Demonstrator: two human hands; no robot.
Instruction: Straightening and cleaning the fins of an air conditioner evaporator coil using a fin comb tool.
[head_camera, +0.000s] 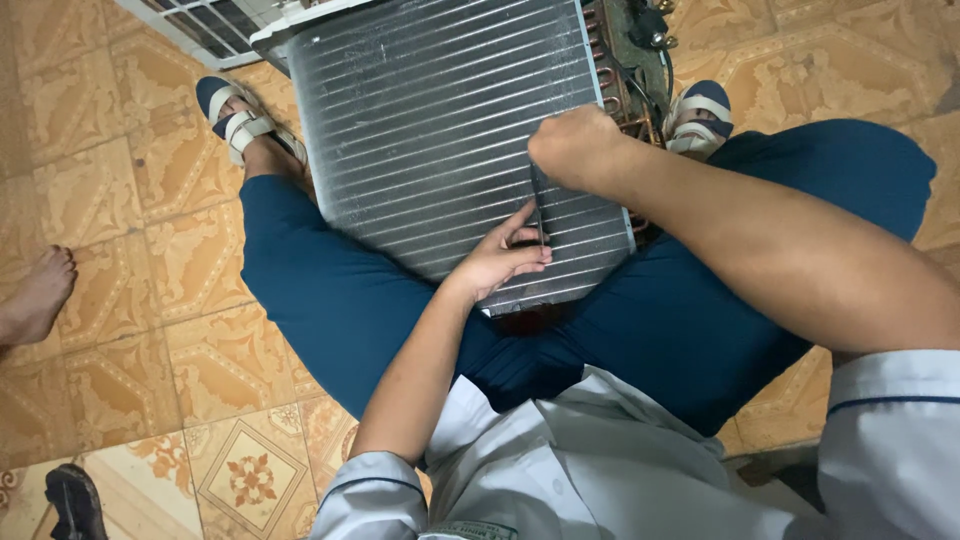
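The finned coil panel (440, 130) leans between the seated person's knees on the tiled floor (150, 300). The right hand (575, 145) is fisted around a thin dark tool (538, 210) pressed to the fins; the left hand (500, 258), fingers (522, 222) pinched, steadies its tip.

Finned condenser coil (440, 130): silver-grey aluminium slab, fine fins crossed by horizontal tube lines, propped tilted between the seated person's legs, lower edge at the lap. Copper tube bends run down its right edge. Thin dark tool (539, 212): slender blade standing upright against the coil's lower right face, tip touching the fins.
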